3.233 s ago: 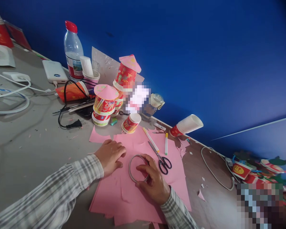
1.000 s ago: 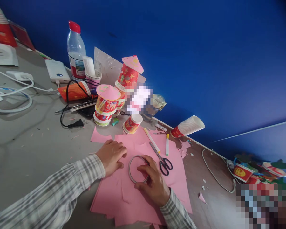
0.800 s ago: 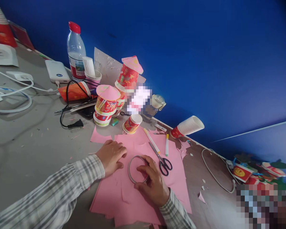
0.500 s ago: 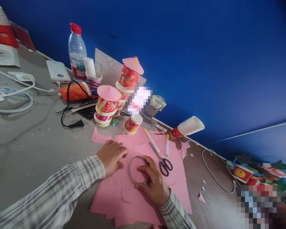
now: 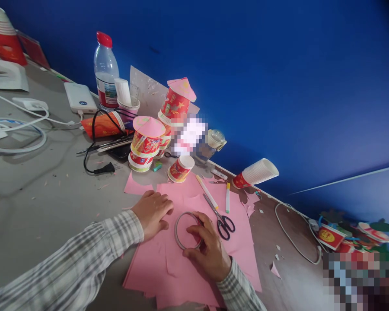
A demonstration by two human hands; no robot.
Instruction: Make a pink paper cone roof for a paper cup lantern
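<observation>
Right hand (image 5: 211, 249) holds the ring (image 5: 176, 233), its opening facing the camera.

Pink paper (image 5: 184, 276), blue wall (image 5: 253, 77)
Grey-and-white plaid sleeves (image 5: 84, 250), grey ring (image 5: 176, 231), black-handled scissors (image 5: 218, 215), red patterned cup (image 5: 179, 170), red bottle cap (image 5: 104, 39).

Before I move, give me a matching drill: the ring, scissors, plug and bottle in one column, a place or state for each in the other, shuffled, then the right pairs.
Things:
1. Ring
2. Scissors
3. Plug
4. Bottle

Places and states:
A. Standing upright, near the blue wall
B. Between the thumb and fingers of the right hand
C. Black all over its body, lying on the grey table
D. Black-handled, lying on the pink paper

Right pairs: 1-B, 2-D, 3-C, 4-A.
</observation>
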